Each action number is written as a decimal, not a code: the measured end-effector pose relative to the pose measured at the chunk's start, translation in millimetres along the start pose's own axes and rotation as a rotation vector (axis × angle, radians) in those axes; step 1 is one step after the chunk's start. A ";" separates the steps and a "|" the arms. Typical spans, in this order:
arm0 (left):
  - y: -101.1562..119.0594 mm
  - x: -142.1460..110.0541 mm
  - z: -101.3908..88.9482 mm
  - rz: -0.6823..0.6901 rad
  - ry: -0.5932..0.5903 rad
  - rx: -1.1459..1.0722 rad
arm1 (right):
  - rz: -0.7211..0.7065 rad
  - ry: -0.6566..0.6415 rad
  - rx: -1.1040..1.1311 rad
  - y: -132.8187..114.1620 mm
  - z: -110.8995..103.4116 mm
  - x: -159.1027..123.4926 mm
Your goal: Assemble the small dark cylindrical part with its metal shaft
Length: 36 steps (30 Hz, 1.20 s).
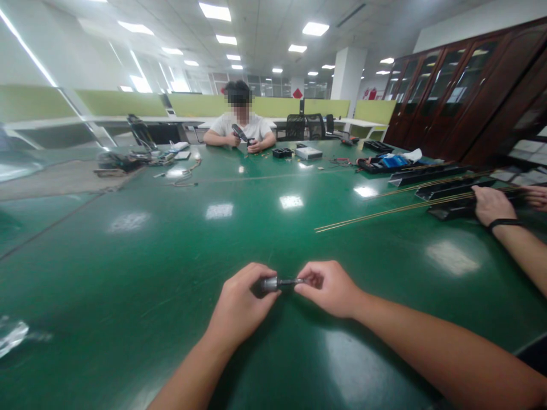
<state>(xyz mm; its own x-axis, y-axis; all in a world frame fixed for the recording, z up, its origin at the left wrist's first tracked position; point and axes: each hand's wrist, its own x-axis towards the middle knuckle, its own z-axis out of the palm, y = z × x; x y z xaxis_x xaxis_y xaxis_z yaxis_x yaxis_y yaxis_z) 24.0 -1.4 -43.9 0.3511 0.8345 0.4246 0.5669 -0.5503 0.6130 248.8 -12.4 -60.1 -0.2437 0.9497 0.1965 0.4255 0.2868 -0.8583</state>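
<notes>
Low over the green table, my left hand (244,296) is closed around a small silver cylinder (270,283), gripped between thumb and fingers. A thin dark shaft (285,282) sticks out of the cylinder's right end and lies nearly level. My right hand (327,287) pinches the far tip of this shaft between thumb and forefinger. Whether the tip is one piece with the shaft or a separate part, I cannot tell. The cylinder's left end is hidden inside my left hand.
Across the green table (192,245) a person (240,122) in a white shirt holds a dark power tool (239,132). At right, a co-worker's hand (493,205) touches black channels with thin brass rods (363,219). Clear plastic (12,339) lies at far left.
</notes>
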 end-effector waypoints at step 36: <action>-17.4 8.3 -27.3 -0.498 0.399 -0.430 | -0.086 -0.111 0.009 -2.2 5.6 -2.3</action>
<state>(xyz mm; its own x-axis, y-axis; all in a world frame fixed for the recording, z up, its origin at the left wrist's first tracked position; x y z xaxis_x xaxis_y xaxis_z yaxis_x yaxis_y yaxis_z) -3.3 14.4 -32.8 -0.2111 0.9591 0.1886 0.2194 -0.1416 0.9653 243.6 -15.9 -61.3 -0.3738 0.9018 0.2168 0.3909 0.3652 -0.8449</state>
